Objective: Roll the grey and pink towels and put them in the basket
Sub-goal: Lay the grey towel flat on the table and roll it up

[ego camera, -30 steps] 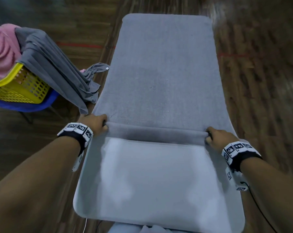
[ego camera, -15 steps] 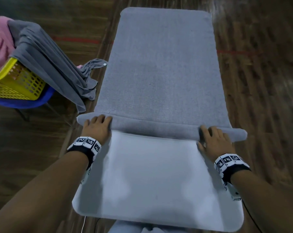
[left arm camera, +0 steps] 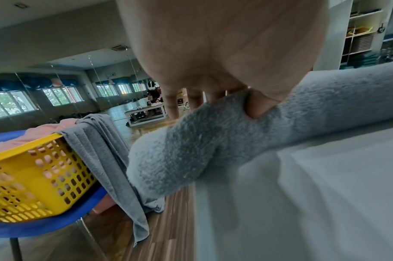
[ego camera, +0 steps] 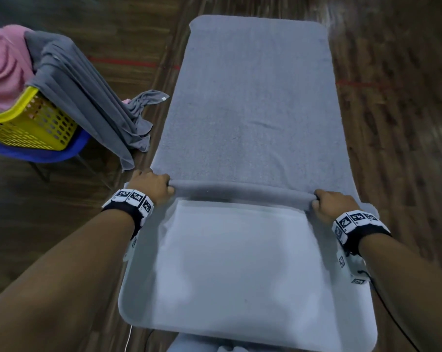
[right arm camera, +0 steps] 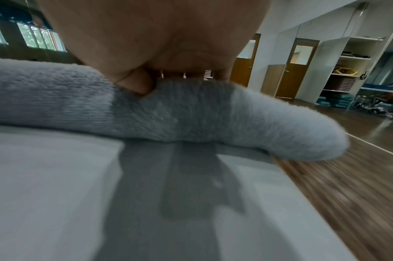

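A grey towel (ego camera: 253, 102) lies flat along a white table (ego camera: 240, 275), its near end turned into a thin roll (ego camera: 242, 193). My left hand (ego camera: 151, 184) grips the roll's left end (left arm camera: 180, 159), thumb (left arm camera: 258, 109) pressed into the pile. My right hand (ego camera: 334, 207) grips the right end (right arm camera: 280, 127), thumb (right arm camera: 135, 81) on top. A pink towel (ego camera: 4, 69) and a thinner grey cloth (ego camera: 88, 97) hang over a yellow basket (ego camera: 29, 128) at the left.
The basket (left arm camera: 34, 173) sits on a blue chair (ego camera: 44, 153) left of the table, above a wood floor (ego camera: 397, 123). Shelves (right arm camera: 352, 61) and doors stand at the far right. Another person works at a low table (left arm camera: 146, 113) far off.
Half a second ago both hands lay flat pressing on the roll; now their fingers are curled round its ends. The roll sits slightly farther along the towel.
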The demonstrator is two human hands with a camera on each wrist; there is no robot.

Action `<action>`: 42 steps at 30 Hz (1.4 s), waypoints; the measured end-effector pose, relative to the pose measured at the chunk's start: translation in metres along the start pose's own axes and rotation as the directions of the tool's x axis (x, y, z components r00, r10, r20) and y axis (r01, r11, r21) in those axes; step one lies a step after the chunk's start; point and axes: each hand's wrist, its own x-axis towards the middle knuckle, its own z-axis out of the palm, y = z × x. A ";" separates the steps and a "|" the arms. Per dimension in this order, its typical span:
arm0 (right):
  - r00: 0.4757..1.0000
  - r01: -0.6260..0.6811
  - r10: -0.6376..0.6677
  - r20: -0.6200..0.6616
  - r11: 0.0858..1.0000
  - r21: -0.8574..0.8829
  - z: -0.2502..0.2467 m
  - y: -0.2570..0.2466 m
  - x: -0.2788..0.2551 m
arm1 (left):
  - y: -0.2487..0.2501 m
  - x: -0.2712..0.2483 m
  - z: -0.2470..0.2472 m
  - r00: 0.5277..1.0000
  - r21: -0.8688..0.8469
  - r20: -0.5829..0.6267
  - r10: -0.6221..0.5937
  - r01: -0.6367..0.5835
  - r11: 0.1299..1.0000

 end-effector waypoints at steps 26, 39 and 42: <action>0.989 -0.012 0.006 0.145 0.999 0.041 -0.003 -0.031 -0.004 | 0.024 -0.013 0.010 0.997 -0.114 0.074 -0.012 0.020 0.993; 0.949 0.129 -0.142 -0.283 0.990 -0.064 0.053 -0.041 -0.054 | 0.046 -0.069 0.058 0.950 -0.133 -0.301 0.082 -0.127 0.983; 0.956 0.136 -0.146 -0.256 0.989 -0.058 0.050 -0.043 -0.049 | 0.040 -0.056 0.053 0.974 -0.129 -0.210 0.081 -0.110 0.986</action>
